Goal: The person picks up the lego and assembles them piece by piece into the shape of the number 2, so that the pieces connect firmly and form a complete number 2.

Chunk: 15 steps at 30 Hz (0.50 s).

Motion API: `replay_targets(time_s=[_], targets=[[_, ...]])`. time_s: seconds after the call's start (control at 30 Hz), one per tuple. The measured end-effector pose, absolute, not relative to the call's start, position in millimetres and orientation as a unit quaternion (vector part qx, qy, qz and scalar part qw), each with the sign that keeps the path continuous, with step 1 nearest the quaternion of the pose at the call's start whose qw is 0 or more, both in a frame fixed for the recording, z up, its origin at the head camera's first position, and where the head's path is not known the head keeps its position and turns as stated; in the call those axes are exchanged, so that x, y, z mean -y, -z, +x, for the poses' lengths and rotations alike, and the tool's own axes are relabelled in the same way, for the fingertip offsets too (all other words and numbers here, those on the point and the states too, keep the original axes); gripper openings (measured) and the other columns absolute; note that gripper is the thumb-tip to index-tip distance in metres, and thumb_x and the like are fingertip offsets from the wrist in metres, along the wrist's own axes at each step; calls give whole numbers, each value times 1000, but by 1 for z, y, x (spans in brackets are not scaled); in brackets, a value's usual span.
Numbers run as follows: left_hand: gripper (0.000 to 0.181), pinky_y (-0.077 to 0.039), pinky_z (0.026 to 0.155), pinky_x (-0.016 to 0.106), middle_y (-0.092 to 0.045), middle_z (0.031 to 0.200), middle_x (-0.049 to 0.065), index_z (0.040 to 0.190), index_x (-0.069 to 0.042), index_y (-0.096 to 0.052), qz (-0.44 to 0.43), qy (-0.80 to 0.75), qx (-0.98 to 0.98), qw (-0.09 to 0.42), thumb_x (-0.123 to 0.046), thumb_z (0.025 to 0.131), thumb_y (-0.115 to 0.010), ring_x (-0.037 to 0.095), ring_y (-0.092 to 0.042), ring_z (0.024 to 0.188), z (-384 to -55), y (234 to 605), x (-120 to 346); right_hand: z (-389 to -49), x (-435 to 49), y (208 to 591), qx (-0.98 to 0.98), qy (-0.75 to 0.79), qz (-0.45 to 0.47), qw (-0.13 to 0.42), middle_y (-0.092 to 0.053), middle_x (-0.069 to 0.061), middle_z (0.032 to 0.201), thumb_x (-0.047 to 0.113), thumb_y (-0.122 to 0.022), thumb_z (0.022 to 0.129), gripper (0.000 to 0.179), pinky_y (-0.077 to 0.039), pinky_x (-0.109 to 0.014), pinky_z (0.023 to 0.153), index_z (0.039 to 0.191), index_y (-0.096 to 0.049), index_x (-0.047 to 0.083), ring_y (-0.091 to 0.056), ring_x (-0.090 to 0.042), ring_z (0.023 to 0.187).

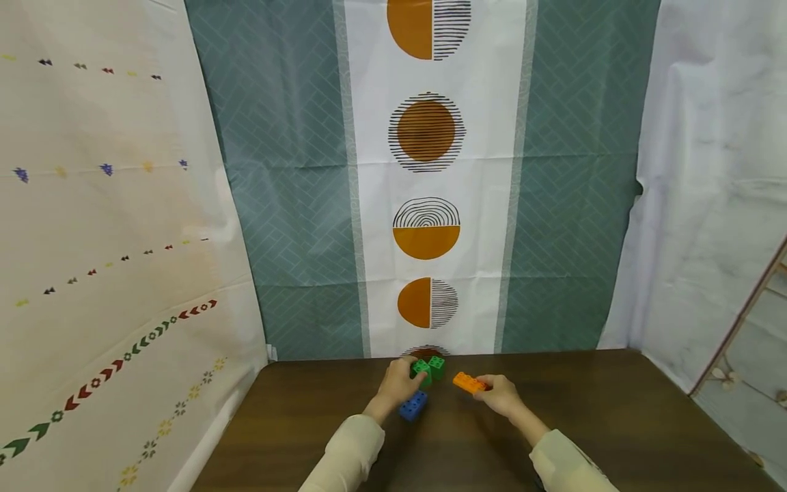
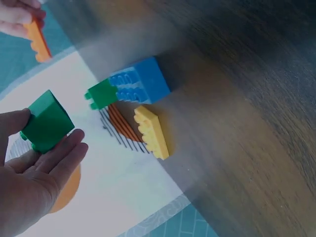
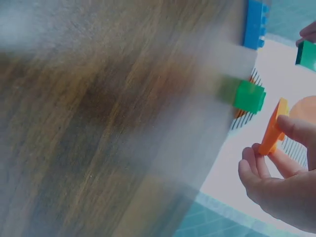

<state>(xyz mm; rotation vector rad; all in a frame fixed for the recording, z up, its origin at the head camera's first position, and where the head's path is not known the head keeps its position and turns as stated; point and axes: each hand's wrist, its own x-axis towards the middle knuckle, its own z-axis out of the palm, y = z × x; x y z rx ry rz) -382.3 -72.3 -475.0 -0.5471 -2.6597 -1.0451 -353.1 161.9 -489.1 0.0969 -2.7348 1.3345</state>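
Note:
My left hand (image 1: 395, 385) grips a green toy brick (image 2: 48, 123) between thumb and fingers, raised off the table in the left wrist view. An orange toy brick (image 3: 273, 129), flat and long, is pinched by my right hand (image 1: 499, 394), also above the table. Between the two hands a second green brick (image 1: 437, 365) stands on the table. Nearer to me lies a blue brick (image 1: 412, 406), studs up, just beside the left hand. The left wrist view also has a yellow brick (image 2: 152, 133) close to the blue one; in the head view it is hidden.
The dark wooden table (image 1: 584, 410) ends at a hanging cloth (image 1: 295, 205) with orange circles and green sides. A cream patterned cloth (image 1: 123, 239) hangs along the left, a white one (image 1: 701, 205) along the right.

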Motion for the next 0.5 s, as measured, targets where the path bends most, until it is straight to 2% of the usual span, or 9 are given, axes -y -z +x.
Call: replay_targets(time_s=[0.07,0.17,0.37,0.5], targets=[[35,-53,64,28,-71,99,17,116,8,-64,-198,361,903,124,-16,90,-69,15,-60,73,-380,472,75,-348,-162,488,893,-446,48,39,-70,-23,107,3,-73,79,39,-56,-39,78,116,-66,-9,-64,-26,90],[32,-47,60,21,-70,94,14,114,5,-66,-206,364,900,126,-17,90,-68,8,-54,68,-376,470,83,-340,-159,486,880,-465,93,15,-71,-24,105,0,-74,78,40,-57,-40,77,116,-65,-11,-67,-28,90],[32,-47,63,19,-69,95,13,113,5,-64,-230,366,894,117,-19,91,-68,6,-55,73,-360,473,95,-326,-151,480,862,-475,175,-34,-71,-25,106,4,-76,80,42,-58,-39,76,117,-65,-10,-69,-30,92],[34,-51,66,19,-68,96,14,113,8,-62,-253,382,883,104,-18,92,-67,10,-59,77,-350,475,96,-319,-148,476,854,-474,206,-63,-69,-28,110,3,-77,78,44,-58,-42,79,118,-65,-10,-69,-36,97]])
